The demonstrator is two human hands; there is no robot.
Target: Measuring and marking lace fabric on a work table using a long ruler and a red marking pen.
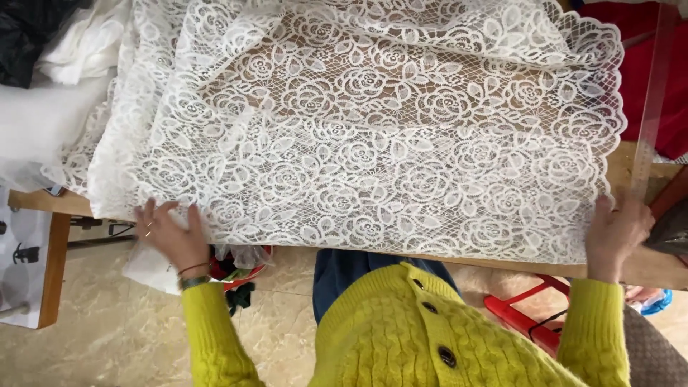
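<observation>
White lace [373,136] is being held at its near corners, pinched by the left hand [172,233] and right hand [616,229], over the table [502,261] edge.

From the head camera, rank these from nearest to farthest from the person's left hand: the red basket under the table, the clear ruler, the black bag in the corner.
Measured from the left hand:
1. Red basket, just below and right of the hand, under the table edge.
2. Black bag, top left corner, beyond the white cloth.
3. Clear ruler, far right edge, by the right hand.
</observation>
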